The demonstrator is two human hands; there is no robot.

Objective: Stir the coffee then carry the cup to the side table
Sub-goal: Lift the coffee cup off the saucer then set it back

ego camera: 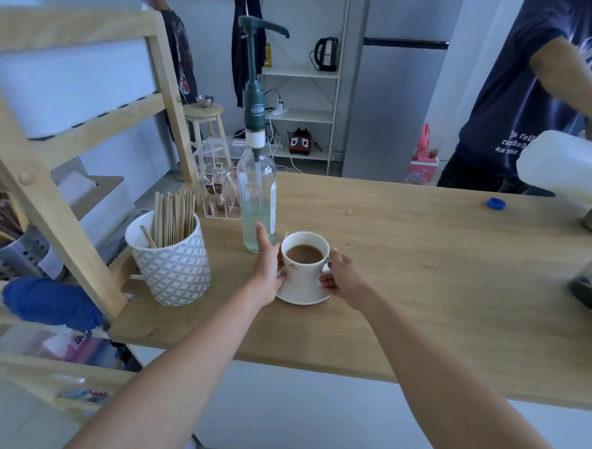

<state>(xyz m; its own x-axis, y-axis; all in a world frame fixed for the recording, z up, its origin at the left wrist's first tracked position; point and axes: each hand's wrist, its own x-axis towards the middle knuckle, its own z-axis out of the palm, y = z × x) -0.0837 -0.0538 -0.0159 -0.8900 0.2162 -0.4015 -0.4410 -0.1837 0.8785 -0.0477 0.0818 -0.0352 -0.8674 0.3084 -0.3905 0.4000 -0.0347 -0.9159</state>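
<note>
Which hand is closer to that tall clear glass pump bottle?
Left. The left hand reaches just in front of the bottle; the right hand is beyond the white coffee cup.

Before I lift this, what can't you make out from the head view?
- Left hand fingers: behind the cup, grip unclear.
- Saucer edges: covered by both hands; right hand hold uncertain.
- Cup handle: hidden by right hand.
- Cup logo: too small.
- Side table: not identifiable.

Head view, angled down, near counter (422,265)
</note>
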